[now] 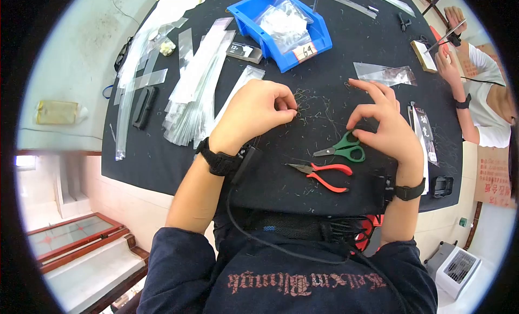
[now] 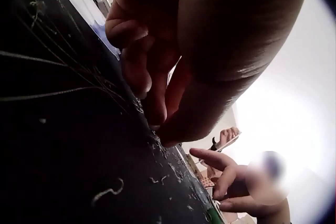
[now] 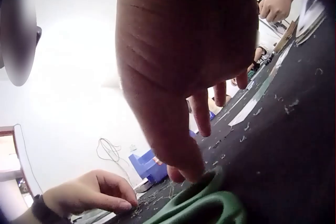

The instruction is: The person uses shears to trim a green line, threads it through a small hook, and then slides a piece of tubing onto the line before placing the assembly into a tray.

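My left hand (image 1: 254, 106) bends down to a tangle of thin line (image 1: 304, 100), thumb and index fingertips pinching at its near edge. In the left wrist view, loose strands (image 2: 58, 77) spread over the black cloth beside those fingers. My right hand (image 1: 386, 122) hovers over the green-handled scissors (image 1: 348, 148), thumb and index fingertips together at the upper handle loop, other fingers spread. Faint strands run toward those fingertips; I cannot tell whether they hold one. No finger goes through the scissors' loops. Red-handled pliers (image 1: 324, 171) lie nearer my body, jaws to the left.
A blue bin (image 1: 270, 38) of bagged pieces stands at the back, a small dark box (image 1: 244, 52) beside it. Clear plastic strips (image 1: 197, 92) pile up at left. A plastic sleeve (image 1: 384, 73) lies behind my right hand. Another person (image 1: 478, 92) works at the right.
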A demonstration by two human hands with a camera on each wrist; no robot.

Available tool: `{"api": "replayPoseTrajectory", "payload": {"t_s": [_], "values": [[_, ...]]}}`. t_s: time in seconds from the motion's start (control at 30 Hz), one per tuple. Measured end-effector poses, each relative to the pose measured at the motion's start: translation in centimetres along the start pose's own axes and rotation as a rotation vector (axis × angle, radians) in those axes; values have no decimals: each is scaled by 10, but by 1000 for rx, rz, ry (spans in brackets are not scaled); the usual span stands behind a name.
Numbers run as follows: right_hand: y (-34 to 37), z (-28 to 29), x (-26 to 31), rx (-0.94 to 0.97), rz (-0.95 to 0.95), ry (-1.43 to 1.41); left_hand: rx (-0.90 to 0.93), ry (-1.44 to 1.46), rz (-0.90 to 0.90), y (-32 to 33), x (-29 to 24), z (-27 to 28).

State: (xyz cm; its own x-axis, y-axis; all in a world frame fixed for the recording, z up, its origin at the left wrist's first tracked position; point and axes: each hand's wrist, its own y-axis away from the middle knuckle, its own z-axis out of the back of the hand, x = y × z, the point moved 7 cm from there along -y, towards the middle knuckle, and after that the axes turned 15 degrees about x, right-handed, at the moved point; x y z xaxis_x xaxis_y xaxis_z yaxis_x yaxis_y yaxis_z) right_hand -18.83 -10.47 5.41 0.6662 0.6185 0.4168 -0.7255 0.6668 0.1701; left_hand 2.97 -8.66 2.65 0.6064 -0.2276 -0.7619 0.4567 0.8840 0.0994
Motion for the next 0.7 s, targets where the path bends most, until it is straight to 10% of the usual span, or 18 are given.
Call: {"api": "replayPoseTrajectory", "payload": {"t_s": [0.7], "values": [[-1,5,-2,-281,-108,78,26,-73,73,-3,1,-10]]}}
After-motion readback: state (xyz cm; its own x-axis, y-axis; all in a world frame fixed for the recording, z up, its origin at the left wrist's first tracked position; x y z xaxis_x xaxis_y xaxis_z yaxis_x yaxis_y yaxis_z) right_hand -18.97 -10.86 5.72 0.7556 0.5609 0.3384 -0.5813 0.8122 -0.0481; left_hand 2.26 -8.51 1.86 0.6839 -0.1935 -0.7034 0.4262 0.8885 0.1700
